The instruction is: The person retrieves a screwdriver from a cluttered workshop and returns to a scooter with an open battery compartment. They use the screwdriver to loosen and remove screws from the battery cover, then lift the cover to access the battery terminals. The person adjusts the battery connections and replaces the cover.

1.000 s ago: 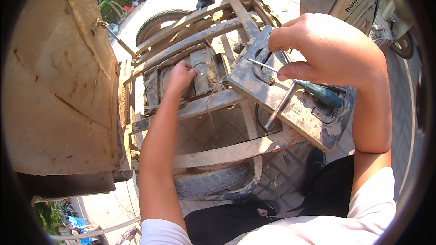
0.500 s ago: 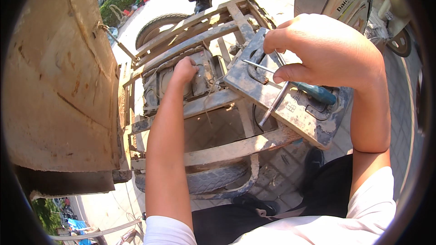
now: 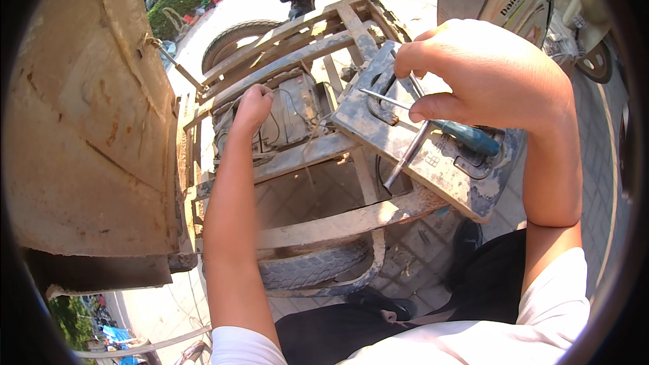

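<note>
Two bare hands busy on a grimy vehicle frame (image 3: 318,232), and I'd call it partway: the insides are exposed, but nothing looks buttoned up. Far left, a rusty panel (image 3: 88,122) stands tilted up beside the frame, with a thin strut (image 3: 177,64) running from it down to the rails, so access looks sorted

Next along, the left hand (image 3: 255,107) is over the left part of an open bay (image 3: 233,157) in the frame. Its fingers are bunched in, though I can't tell if they're pinching anything. The bay holds dusty, brownish blocks (image 3: 292,116), battery-looking to me, with a wire (image 3: 278,127) looping across them. They're sitting in place and the wire's on top, so that end seems unfinished

Right of that, a flat grey case (image 3: 422,136) lies slanted across the frame's right end, overhanging the near rail. It has recessed handles, but no way to see what's inside it, if anything. Above it the right hand (image 3: 487,74) has thumb and fingers closed on a green-handled screwdriver (image 3: 471,137) and, looks like, a metal rod (image 3: 409,155) crossing it. Far right there's a parked scooter (image 3: 500,7), just standing by
</note>
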The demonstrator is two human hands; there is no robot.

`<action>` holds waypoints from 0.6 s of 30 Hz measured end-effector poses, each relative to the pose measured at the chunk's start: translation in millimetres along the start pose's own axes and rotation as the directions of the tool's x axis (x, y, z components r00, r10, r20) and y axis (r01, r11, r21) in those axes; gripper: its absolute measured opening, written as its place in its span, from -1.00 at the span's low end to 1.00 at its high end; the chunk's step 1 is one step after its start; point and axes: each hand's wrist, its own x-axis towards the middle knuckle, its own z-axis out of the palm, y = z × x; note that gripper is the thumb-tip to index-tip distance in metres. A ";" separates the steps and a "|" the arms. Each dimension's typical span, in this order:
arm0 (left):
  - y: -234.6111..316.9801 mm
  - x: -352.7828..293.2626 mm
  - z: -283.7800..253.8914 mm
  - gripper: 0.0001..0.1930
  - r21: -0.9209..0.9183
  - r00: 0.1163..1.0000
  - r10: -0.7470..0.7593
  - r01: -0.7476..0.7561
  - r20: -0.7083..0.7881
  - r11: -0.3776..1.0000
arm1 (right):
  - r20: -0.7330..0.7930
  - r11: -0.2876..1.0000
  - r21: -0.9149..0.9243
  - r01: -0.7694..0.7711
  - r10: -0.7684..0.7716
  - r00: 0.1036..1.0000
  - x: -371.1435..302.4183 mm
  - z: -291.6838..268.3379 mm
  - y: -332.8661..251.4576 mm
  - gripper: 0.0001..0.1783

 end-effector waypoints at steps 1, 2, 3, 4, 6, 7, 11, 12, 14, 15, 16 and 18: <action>1.5 -5.6 -11.5 -0.78 -0.055 0.999 -0.016 0.019 0.044 0.998 | 0.005 1.000 -0.001 0.000 0.000 1.000 0.1 0.2 0.0 -0.58; 3.7 -11.8 -22.0 -0.78 -0.112 0.996 -0.032 0.042 0.084 0.993 | 0.006 1.000 0.017 -0.016 0.016 1.000 0.5 0.1 -0.4 -0.58; 6.0 -20.2 -29.9 -0.80 -0.122 0.996 -0.003 0.014 0.092 0.992 | 0.009 1.000 0.001 0.009 -0.009 1.000 0.7 -0.2 -0.9 -0.58; 8.9 -29.1 -35.1 -0.79 -0.135 0.993 0.018 -0.003 0.113 0.991 | 0.009 1.000 0.003 0.018 -0.019 1.000 1.3 -0.6 -1.9 -0.58; 15.2 -47.7 -43.3 -0.78 -0.162 0.986 0.061 -0.035 0.157 0.986 | 0.008 0.999 0.007 0.034 -0.034 0.999 2.1 -2.0 -4.1 -0.58; 17.4 -58.1 -47.4 -0.76 -0.143 0.977 0.052 -0.022 0.205 0.989 | 0.008 0.999 0.008 0.040 -0.040 0.999 2.9 -2.8 -5.4 -0.57; 22.4 -90.8 -58.6 -0.79 -0.056 0.948 0.094 -0.081 0.305 0.995 | 0.003 0.999 0.040 -0.001 0.001 1.000 3.5 -3.2 -8.8 -0.58; 23.0 -94.6 -60.5 -0.80 -0.036 0.941 0.086 -0.078 0.327 0.996 | -0.009 0.999 0.008 0.052 -0.052 0.999 3.3 -3.2 -8.9 -0.58; 24.0 -97.1 -64.1 -0.82 0.006 0.925 0.069 -0.076 0.375 0.997 | -0.011 0.998 -0.003 0.059 -0.059 0.998 3.4 -3.9 -8.4 -0.58; 25.0 -95.9 -64.8 -0.84 -0.009 0.916 0.065 -0.067 0.396 0.998 | 0.036 0.998 -0.005 0.061 -0.060 0.998 5.3 -4.6 -7.4 -0.58; 26.1 -93.8 -65.4 -0.82 -0.012 0.909 0.081 -0.083 0.409 0.996 | 0.019 0.995 0.051 0.083 -0.084 0.996 8.1 -6.6 -6.2 -0.58; 29.5 -89.5 -66.2 -0.77 -0.019 0.887 0.034 -0.028 0.460 0.999 | 0.002 0.980 0.148 0.129 -0.131 0.991 20.8 -5.9 -7.5 -0.56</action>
